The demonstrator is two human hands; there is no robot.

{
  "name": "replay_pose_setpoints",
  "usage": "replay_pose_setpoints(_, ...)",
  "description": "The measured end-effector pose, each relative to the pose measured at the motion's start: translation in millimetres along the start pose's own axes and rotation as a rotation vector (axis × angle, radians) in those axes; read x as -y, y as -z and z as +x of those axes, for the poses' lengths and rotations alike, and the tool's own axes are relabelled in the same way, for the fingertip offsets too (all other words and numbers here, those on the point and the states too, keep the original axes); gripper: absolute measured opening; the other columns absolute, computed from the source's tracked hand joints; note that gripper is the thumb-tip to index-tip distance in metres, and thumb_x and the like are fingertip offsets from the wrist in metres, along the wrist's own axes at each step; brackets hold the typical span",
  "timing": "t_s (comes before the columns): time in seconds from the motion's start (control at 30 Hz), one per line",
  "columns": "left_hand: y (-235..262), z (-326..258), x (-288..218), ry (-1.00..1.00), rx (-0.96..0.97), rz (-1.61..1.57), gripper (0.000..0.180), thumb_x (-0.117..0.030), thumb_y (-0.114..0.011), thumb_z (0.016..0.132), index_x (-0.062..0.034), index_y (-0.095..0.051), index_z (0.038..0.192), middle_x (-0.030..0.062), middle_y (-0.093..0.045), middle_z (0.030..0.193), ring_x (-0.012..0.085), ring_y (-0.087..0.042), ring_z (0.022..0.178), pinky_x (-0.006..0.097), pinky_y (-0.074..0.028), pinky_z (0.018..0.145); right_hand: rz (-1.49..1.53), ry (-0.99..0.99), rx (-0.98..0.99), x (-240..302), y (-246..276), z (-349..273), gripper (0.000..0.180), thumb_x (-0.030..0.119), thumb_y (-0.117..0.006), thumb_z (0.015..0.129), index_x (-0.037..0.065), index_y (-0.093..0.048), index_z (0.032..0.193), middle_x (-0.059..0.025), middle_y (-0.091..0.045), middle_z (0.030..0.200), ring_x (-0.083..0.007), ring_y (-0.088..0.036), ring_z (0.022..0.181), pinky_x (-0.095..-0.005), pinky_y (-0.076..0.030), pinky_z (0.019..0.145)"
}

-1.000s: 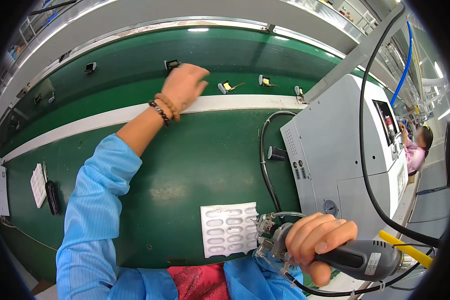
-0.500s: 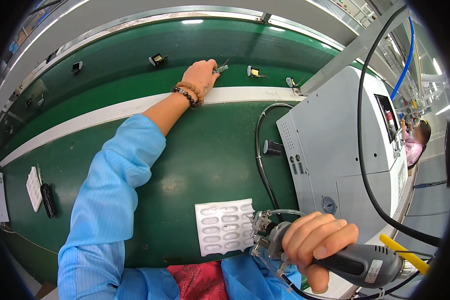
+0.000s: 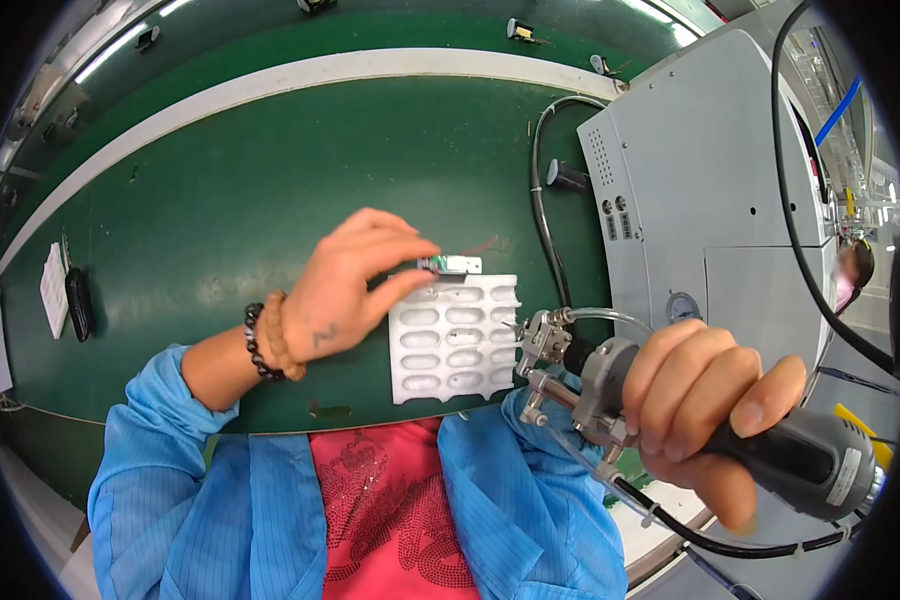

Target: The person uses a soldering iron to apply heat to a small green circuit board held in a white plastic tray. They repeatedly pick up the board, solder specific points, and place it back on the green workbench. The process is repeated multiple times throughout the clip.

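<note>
My left hand (image 3: 355,275) pinches a small circuit board assembly (image 3: 454,265) between thumb and fingers. The part shows green board, a silvery-white block and thin reddish wires. It is held over the far edge of a white moulded tray (image 3: 432,340) with rows of oval hollows. My right hand (image 3: 705,400) is wrapped round a grey and black hand-held power tool (image 3: 795,450). A metal head with clear tubes forms the tool's front end, and its thin tip points left at the tray's right edge.
A big grey machine (image 3: 660,170) with a gauge stands on the right, a black cable (image 3: 542,210) running beside it. Near it lies a dark cylindrical part (image 3: 567,176). Beyond the white rail (image 3: 370,65), several small parts sit on a green belt. A black case (image 3: 78,303) lies far left.
My left hand has come back from the green belt to the tray, bringing the circuit board assembly. My right hand still grips the power tool. The view has tilted downward.
</note>
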State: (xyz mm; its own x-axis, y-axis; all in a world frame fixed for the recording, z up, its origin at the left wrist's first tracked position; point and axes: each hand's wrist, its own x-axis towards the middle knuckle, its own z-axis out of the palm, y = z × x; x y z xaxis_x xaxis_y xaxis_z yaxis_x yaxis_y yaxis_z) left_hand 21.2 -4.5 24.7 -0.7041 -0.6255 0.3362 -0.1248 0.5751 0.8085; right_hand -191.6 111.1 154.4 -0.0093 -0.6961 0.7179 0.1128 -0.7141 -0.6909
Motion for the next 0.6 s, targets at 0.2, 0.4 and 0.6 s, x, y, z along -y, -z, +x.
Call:
replay_pose_setpoints(0.2,-32.2,-22.9,8.7,-0.083,-0.002,0.101,0.028,-0.010,-0.077,0.078,-0.0036,-0.070,0.105,0.0104,-0.071,0.098,0.0292,-0.061,0.105,0.039,-0.050,0.086,0.005,-0.033,0.052,-4.5,-5.8,6.9,0.053,0.047,-0.074,0.086,0.008,-0.044,0.104,0.0009,-0.054,0.065,-0.0094,-0.054,0.048,-0.0213,-0.046,0.043)
replay_pose_setpoints(0.4,-38.6,-25.6,16.5,-0.070,-0.036,0.045,0.036,-0.009,-0.082,0.071,-0.0046,-0.070,0.105,0.0092,-0.071,0.102,0.0292,-0.061,0.107,0.040,-0.050,0.086,0.007,-0.022,0.043,-22.3,-12.3,9.1,0.055,0.050,-0.073,0.085,0.008,-0.044,0.105,0.0013,-0.054,0.065,-0.0090,-0.054,0.048,-0.0212,-0.046,0.043)
replay_pose_setpoints(0.6,-43.5,-25.3,19.8,-0.090,-0.080,-0.004,0.037,-0.007,-0.084,0.067,-0.0033,-0.070,0.102,0.0088,-0.070,0.106,0.0296,-0.062,0.103,0.040,-0.050,0.086,-0.004,-0.060,0.093,-37.0,-17.7,12.4,0.056,0.054,-0.070,0.084,0.009,-0.044,0.107,0.0014,-0.055,0.066,-0.0087,-0.055,0.050,-0.0208,-0.046,0.043)
